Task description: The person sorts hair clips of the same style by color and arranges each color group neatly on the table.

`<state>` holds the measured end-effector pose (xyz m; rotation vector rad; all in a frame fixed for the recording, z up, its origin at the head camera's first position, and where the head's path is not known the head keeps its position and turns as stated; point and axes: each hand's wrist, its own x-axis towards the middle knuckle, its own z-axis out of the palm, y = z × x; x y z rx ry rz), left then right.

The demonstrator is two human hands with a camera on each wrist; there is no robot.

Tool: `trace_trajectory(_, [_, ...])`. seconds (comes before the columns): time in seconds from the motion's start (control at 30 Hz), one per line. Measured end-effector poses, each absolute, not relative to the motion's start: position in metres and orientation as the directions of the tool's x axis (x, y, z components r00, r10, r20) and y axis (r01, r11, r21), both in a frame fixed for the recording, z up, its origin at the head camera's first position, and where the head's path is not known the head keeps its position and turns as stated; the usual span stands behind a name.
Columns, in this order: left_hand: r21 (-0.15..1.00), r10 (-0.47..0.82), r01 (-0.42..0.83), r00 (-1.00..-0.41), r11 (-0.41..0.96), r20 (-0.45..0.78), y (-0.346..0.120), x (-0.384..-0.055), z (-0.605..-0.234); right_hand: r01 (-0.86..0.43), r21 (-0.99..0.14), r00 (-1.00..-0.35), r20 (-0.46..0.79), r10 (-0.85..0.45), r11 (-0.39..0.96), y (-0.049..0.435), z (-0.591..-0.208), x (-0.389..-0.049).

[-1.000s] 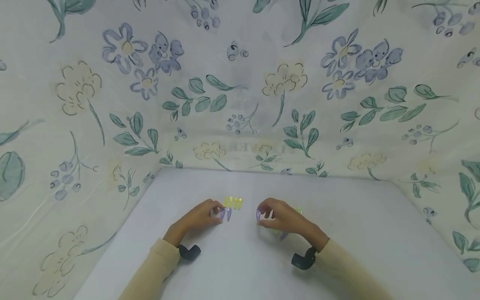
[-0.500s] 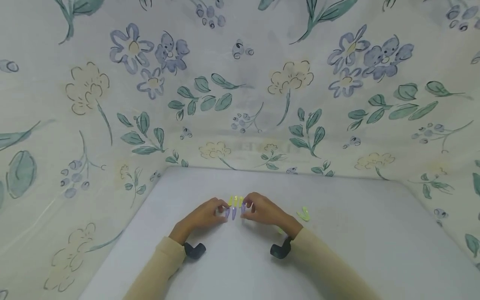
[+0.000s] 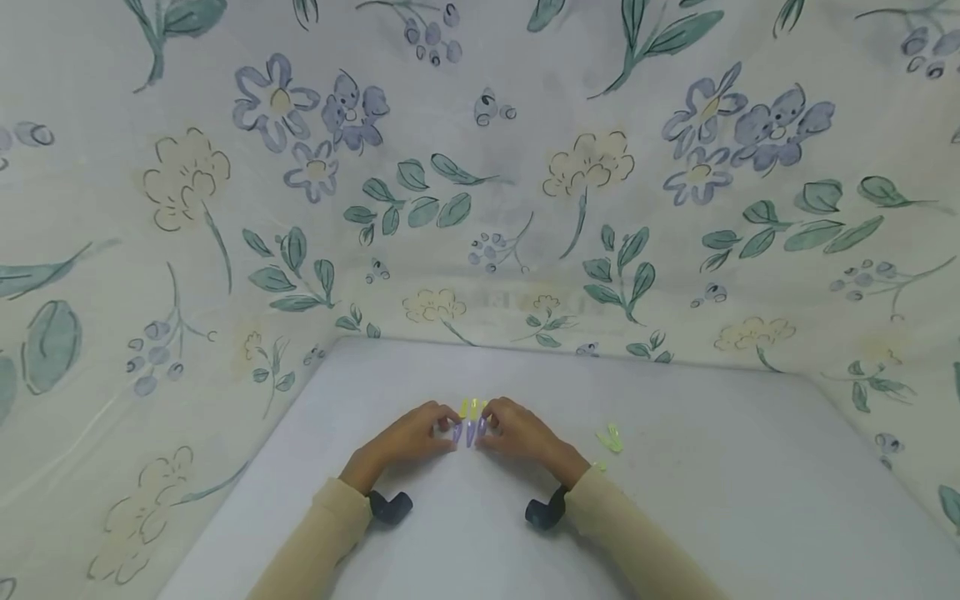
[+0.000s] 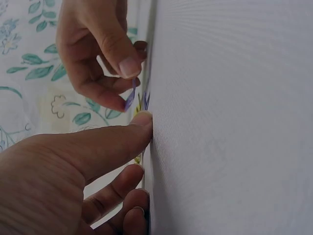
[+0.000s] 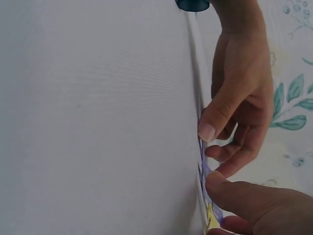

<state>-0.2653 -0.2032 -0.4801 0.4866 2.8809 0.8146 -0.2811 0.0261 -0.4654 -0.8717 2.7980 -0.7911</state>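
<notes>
My left hand [image 3: 416, 433] has its thumb and a fingertip at the two ends of a purple hair clip [image 3: 457, 433], low on the white table. Just to the right, my right hand [image 3: 522, 429] pinches another purple hair clip [image 3: 482, 427], seen slightly raised in the left wrist view [image 4: 129, 100]. Between the hands stands a third purple clip [image 3: 470, 433]. Behind these is a row of yellow hair clips [image 3: 474, 407], its right end partly covered by my right fingers.
Light green hair clips [image 3: 613, 438] lie right of my right forearm, with a small green piece [image 3: 600, 467] beside the sleeve. Floral cloth [image 3: 525, 192] rises behind the white table [image 3: 480, 542]. Each wrist wears a black device [image 3: 391, 507].
My right hand has moved left with its purple clip, up beside the middle purple clip. The green clips it covered now show. My left hand stays at its clip.
</notes>
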Motion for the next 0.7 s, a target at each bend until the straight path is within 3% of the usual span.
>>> trace_trajectory(0.7, [0.519, 0.321, 0.268, -0.947, 0.812, -0.013, -0.2013, -0.2645, -0.4801, -0.49, -0.462, -0.834, 0.001, -0.552, 0.739, 0.0238, -0.4668, -0.2838])
